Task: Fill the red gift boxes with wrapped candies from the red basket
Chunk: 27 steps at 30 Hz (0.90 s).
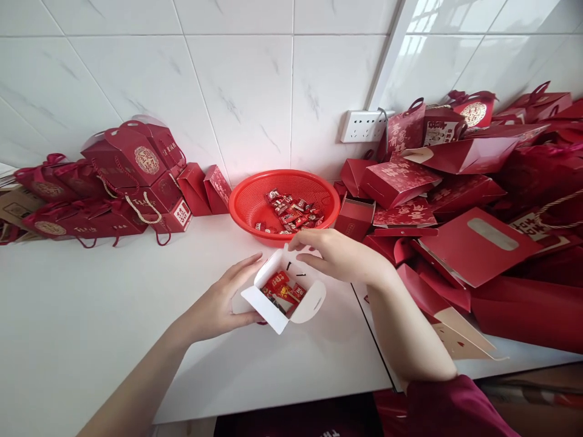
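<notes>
A small gift box (pixel 266 306) with white inner walls and raised flaps stands open on the white table in front of me. Wrapped candies (pixel 285 288) in red and dark wrappers lie inside it, and two short dark ribbon ends poke through its inner wall. My left hand (pixel 223 300) is wrapped around the box's left side, thumb near the front and fingers at the back. At the far right edge, my right hand (pixel 330 255) has its thumb and fingers about the back flap. Part of that grip is hidden by the hand itself.
A red plastic basket (pixel 246 209) with more wrapped candies stands against the tiled wall behind the box. Stacked red gift boxes (pixel 122 155) line the left. A large heap of red boxes (pixel 478 243) fills the right, below a wall socket (pixel 364 125).
</notes>
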Motion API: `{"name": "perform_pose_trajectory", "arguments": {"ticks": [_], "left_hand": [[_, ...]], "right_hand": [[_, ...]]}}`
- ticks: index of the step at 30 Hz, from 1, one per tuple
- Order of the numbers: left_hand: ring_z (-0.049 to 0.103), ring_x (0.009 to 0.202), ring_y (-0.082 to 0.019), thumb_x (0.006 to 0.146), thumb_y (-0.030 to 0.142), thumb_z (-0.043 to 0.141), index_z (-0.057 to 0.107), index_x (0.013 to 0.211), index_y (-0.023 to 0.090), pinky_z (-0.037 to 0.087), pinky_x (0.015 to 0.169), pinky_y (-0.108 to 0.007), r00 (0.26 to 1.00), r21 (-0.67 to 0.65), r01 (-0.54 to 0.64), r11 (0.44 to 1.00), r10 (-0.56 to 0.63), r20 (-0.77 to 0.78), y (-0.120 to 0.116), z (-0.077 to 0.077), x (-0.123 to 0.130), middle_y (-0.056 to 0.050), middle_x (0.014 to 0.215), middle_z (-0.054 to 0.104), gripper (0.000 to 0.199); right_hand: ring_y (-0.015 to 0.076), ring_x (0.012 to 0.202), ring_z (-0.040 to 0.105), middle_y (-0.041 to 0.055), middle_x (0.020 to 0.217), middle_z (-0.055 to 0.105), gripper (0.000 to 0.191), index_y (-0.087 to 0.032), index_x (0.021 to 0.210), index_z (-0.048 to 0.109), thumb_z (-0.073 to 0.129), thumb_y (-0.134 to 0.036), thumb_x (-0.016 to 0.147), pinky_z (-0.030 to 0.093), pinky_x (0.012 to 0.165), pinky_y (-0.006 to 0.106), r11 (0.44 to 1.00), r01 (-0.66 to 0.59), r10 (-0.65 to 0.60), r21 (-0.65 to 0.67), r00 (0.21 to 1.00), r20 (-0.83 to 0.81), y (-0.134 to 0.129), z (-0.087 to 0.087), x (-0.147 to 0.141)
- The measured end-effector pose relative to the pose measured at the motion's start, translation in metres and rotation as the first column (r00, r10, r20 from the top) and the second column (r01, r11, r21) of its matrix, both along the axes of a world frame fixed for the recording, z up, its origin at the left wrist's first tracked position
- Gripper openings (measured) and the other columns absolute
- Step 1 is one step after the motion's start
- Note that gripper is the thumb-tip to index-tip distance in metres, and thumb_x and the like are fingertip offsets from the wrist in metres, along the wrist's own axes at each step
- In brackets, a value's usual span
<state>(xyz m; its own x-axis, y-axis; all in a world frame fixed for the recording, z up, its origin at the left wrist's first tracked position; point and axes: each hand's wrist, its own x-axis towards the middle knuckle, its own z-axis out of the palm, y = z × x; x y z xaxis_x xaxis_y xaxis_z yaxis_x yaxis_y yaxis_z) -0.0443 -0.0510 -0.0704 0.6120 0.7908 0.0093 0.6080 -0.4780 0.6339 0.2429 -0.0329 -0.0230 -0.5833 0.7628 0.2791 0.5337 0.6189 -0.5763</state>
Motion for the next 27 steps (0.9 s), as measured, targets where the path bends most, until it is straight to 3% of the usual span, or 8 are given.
{"name": "perform_pose_trajectory", "arguments": {"ticks": [3,6,8,12,14,17,22,27], "left_hand": [[0.028,0.149,-0.033,0.082,0.052,0.072,0.033,0.154,0.036,0.031,0.121,-0.047,0.995,0.099,0.097,0.990,-0.094,-0.033,0.006,-0.003,0.001,-0.004,0.163,0.029,0.083],[0.032,0.147,-0.033,0.087,0.048,0.069,0.044,0.149,0.034,0.030,0.121,-0.050,0.981,0.135,0.191,0.972,-0.193,0.006,0.018,-0.010,0.001,-0.005,0.158,0.039,0.068],[0.036,0.145,-0.033,0.092,0.044,0.063,0.051,0.145,0.031,0.032,0.119,-0.051,0.962,0.156,0.242,0.958,-0.258,0.093,0.026,-0.021,0.003,-0.006,0.153,0.047,0.056],[0.048,0.135,-0.030,0.098,0.038,0.052,0.063,0.133,0.025,0.040,0.113,-0.049,0.902,0.198,0.173,0.965,-0.236,0.362,0.034,-0.053,0.009,-0.009,0.136,0.063,0.039],[0.050,0.133,-0.029,0.099,0.035,0.050,0.066,0.127,0.023,0.041,0.111,-0.047,0.877,0.197,0.086,0.977,-0.168,0.451,0.031,-0.066,0.012,-0.010,0.130,0.066,0.034],[0.050,0.133,-0.029,0.099,0.033,0.050,0.063,0.129,0.022,0.041,0.110,-0.045,0.860,0.172,0.007,0.985,-0.094,0.502,0.023,-0.078,0.016,-0.011,0.131,0.064,0.034],[0.058,0.125,-0.025,0.098,0.028,0.051,0.039,0.146,0.022,0.047,0.104,-0.042,0.839,0.102,-0.045,0.994,-0.018,0.544,0.017,-0.085,0.018,-0.013,0.133,0.062,0.049],[0.046,0.137,-0.029,0.097,0.024,0.051,0.051,0.133,0.019,0.041,0.110,-0.049,0.823,0.185,-0.047,0.982,-0.067,0.564,0.021,-0.089,0.016,-0.015,0.135,0.060,0.036]], "right_hand": [[0.0185,0.104,0.067,0.0074,0.113,0.069,0.022,-0.019,0.109,0.063,0.049,-0.010,0.096,0.053,0.090,0.034,0.993,0.041,-0.026,0.110,0.990,-0.140,-0.006,-0.007,0.003],[0.0204,0.110,0.064,0.0093,0.115,0.067,0.018,-0.020,0.109,0.062,0.049,-0.014,0.098,0.052,0.094,0.038,0.958,0.140,-0.063,0.249,0.955,-0.291,-0.012,-0.025,0.007],[0.0224,0.106,0.064,0.0097,0.109,0.068,0.017,-0.020,0.110,0.060,0.050,-0.014,0.097,0.053,0.090,0.041,0.890,0.243,-0.081,0.385,0.916,-0.392,-0.015,-0.047,0.010],[0.0226,0.078,0.062,0.0086,0.089,0.064,0.021,-0.020,0.109,0.059,0.046,-0.015,0.094,0.051,0.065,0.039,0.648,0.453,-0.068,0.612,0.835,-0.546,-0.019,-0.101,0.010],[0.0189,0.063,0.055,0.0042,0.076,0.058,0.020,-0.020,0.108,0.057,0.048,-0.015,0.091,0.045,0.056,0.035,0.620,0.427,-0.030,0.658,0.852,-0.523,-0.021,-0.120,0.005],[0.0170,0.058,0.054,0.0016,0.072,0.059,0.025,-0.020,0.112,0.055,0.053,-0.013,0.088,0.044,0.054,0.033,0.664,0.303,0.017,0.683,0.907,-0.420,-0.025,-0.130,-0.005],[0.0221,0.089,0.066,0.0092,0.095,0.069,0.035,-0.018,0.120,0.055,0.060,-0.011,0.087,0.054,0.074,0.037,0.784,0.207,0.008,0.586,0.940,-0.342,-0.030,-0.127,-0.016],[0.0249,0.106,0.065,0.0118,0.110,0.068,0.039,-0.020,0.126,0.054,0.060,-0.015,0.088,0.056,0.086,0.040,0.812,0.215,-0.030,0.543,0.944,-0.329,-0.032,-0.128,-0.015]]}}
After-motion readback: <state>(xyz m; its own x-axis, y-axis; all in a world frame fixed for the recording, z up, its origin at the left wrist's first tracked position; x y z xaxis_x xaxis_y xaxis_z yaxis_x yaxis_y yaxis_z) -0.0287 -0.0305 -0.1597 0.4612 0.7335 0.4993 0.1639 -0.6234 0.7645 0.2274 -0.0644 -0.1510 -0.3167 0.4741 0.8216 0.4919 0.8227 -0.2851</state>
